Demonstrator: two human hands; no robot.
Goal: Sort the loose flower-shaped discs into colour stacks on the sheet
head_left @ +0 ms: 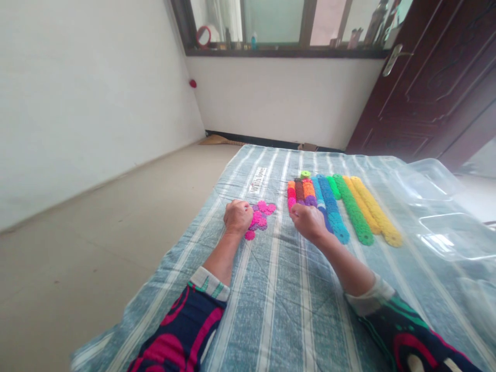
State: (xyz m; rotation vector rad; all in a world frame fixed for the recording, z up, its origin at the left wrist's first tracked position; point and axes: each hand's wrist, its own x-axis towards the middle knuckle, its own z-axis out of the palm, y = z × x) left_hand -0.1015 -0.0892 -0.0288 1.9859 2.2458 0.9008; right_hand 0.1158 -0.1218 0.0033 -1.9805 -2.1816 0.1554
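Observation:
My left hand [237, 216] is closed at the left edge of a loose heap of pink and purple scalloped plastic discs [258, 219]. Whatever its fingers hold is hidden. Fingers pinched, my right hand [309, 221] is at the near end of a short red-to-pink row of discs [292, 194], covering part of the rows beside it. I cannot make out what is in the pinch. Alongside lie overlapping rows in brown [299, 192], orange and purple [308, 190], blue [329, 201], green [355, 217] and yellow [380, 217]. A lime disc [305, 174] lies at the far end.
Everything lies on a striped blue-grey cloth [267, 289]. Clear plastic containers [424, 181] stand at the right, one nearer [457, 235]. Printed "With love" lettering [258, 181] shows beyond the loose discs. A dark red door [422, 88] is at the far right.

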